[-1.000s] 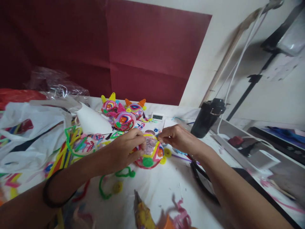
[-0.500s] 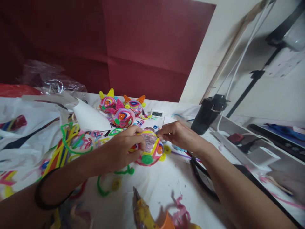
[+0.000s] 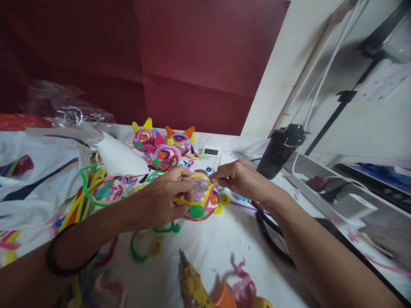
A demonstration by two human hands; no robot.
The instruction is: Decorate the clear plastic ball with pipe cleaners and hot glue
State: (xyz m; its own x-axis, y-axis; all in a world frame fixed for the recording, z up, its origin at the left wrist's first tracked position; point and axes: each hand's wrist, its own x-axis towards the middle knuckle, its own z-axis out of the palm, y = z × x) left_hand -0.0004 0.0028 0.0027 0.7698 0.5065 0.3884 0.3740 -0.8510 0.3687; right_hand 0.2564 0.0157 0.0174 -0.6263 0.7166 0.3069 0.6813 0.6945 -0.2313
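My left hand (image 3: 162,197) grips a round clear ball (image 3: 201,198) wrapped in yellow, pink and green pipe cleaners, just above the white table cover (image 3: 221,252). My right hand (image 3: 239,178) pinches a yellow pipe cleaner at the ball's upper right side. Behind the hands stand three finished pipe-cleaner balls (image 3: 163,147) with little horns. A green pipe cleaner (image 3: 143,244) lies curled under my left wrist.
A bundle of coloured pipe cleaners (image 3: 86,196) and white plastic bags (image 3: 35,171) lie at the left. A glue gun (image 3: 194,286) sits near the front edge, black scissors (image 3: 268,235) under my right forearm. A black bottle (image 3: 279,149), small timer (image 3: 211,151) and power strip (image 3: 324,192) stand at the right.
Both hands stay on the ball with only small finger shifts. The camera has drifted slightly, so the scene sits a little higher and to the left.
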